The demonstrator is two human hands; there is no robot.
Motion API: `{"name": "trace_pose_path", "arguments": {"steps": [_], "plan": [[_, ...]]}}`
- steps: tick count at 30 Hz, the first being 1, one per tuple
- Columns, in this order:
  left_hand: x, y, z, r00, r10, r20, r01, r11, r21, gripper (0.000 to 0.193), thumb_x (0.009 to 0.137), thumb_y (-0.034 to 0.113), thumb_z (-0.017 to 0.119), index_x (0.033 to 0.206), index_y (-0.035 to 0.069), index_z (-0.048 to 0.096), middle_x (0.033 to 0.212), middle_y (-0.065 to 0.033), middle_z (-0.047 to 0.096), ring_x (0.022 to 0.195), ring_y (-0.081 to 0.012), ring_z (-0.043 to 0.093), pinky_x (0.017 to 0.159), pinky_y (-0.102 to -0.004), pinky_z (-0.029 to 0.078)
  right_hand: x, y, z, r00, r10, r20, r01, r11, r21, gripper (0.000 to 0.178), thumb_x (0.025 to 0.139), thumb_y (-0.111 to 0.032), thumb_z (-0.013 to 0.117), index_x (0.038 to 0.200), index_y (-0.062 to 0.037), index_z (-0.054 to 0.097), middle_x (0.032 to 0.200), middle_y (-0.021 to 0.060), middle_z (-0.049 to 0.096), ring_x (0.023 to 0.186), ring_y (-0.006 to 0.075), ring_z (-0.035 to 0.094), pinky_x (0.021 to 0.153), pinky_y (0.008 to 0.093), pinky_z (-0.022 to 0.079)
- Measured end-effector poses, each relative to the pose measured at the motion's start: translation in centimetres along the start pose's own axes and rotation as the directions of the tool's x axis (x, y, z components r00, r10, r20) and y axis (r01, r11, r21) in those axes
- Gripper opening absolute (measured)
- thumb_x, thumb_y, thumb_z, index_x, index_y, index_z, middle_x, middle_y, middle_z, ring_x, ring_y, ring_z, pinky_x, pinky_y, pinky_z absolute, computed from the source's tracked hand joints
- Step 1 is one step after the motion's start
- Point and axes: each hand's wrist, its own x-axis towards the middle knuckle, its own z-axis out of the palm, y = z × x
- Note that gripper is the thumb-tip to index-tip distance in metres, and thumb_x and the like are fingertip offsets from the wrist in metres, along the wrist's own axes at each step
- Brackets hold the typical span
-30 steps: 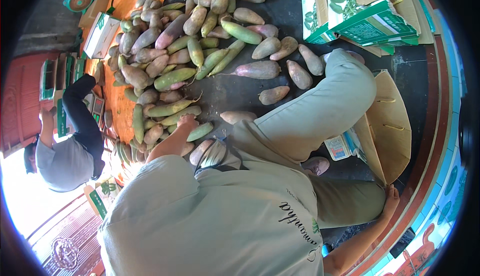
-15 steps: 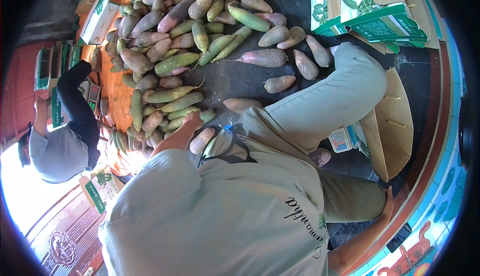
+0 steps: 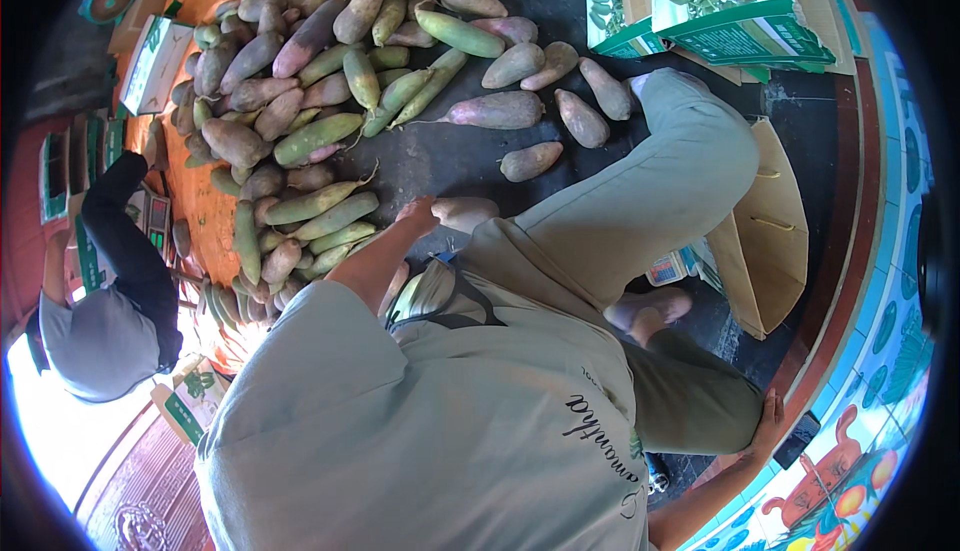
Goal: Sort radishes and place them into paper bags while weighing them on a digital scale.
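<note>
My left hand (image 3: 416, 215) reaches over the dark floor to a pinkish-brown radish (image 3: 468, 214), its fingers closed at the near end of it. That radish lies on the floor beside my bent leg. To its left is a big heap of green radishes (image 3: 318, 139) and pinkish-brown radishes (image 3: 233, 141). A few more, such as a long pink radish (image 3: 497, 110), lie apart from the heap. My right hand (image 3: 769, 419) rests on my knee at the right, fingers laid along the trouser cloth, holding nothing.
Printed cartons (image 3: 735, 16) stand at the upper right. An open brown paper bag (image 3: 765, 236) and a scale's keypad (image 3: 666, 270) are beside my leg. Another person (image 3: 105, 336) sits at the left near a white-green box (image 3: 157, 64). A tiled wall (image 3: 880, 371) bounds the right.
My left hand has moved right, from the green radishes at the heap's edge to the lone pinkish-brown radish. The whole view has shifted slightly. My right hand stays at the knee.
</note>
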Motion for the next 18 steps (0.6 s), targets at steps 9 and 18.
{"name": "trace_pose_path", "arguments": {"steps": [9, 18], "plan": [[1.1, 6.1, -3.0, 0.995, 0.085, -0.047, -0.084, 0.996, 0.023, 0.056, 0.074, 0.022, 0.059, 0.127, 0.017, 0.043, 0.13, -0.0129, 0.043, 0.119, -0.0296, 0.042, 0.098, -0.0381, 0.037, 1.0, 0.3, 1.6, 1.0, 0.005, -0.026, -0.001, 0.992, 0.123, 0.028, 0.088, -0.027, 0.055, 0.068, -0.0087, 0.05, 0.067, -0.0034, 0.046, 0.064, 0.0072, 0.039, 0.058, 0.023, 0.033], [4.6, 14.6, -4.9, 0.961, 0.261, -0.092, -0.247, 0.959, 0.139, 0.059, 0.072, 0.026, 0.064, 0.126, 0.013, 0.043, 0.126, -0.0152, 0.045, 0.115, -0.0321, 0.046, 0.095, -0.0398, 0.039, 0.7, 2.1, 2.4, 0.996, 0.074, -0.054, -0.058, 0.966, 0.252, 0.034, 0.088, -0.021, 0.055, 0.06, -0.0103, 0.04, 0.06, -0.0043, 0.037, 0.058, 0.0062, 0.031, 0.054, 0.0226, 0.027]]}}
